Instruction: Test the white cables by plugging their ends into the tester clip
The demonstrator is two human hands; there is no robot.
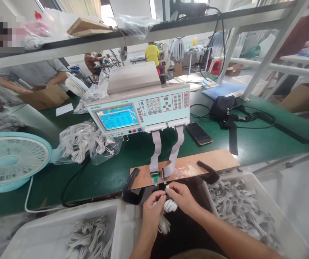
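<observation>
A coiled white cable (170, 205) hangs between my two hands, just in front of the bench edge. My left hand (154, 203) is closed on it, thumb against fingers. My right hand (180, 196) pinches a small white connector end of the cable (167, 187). Right above the fingertips, a small green circuit board (155, 178) with a metal plug sits on a wooden board (216, 161). Two grey ribbon cables (156, 149) run from there up to a white tester (167, 104) with a lit blue screen (118, 117).
White bins with coiled cables stand at the lower left (116, 219) and right (254, 180). On the green bench (111, 180) are a turquoise fan (11, 160), bagged cables (80, 140), a phone (199, 133) and a black bag (223, 109). Black brackets (131, 187) flank the wooden board. People work beyond.
</observation>
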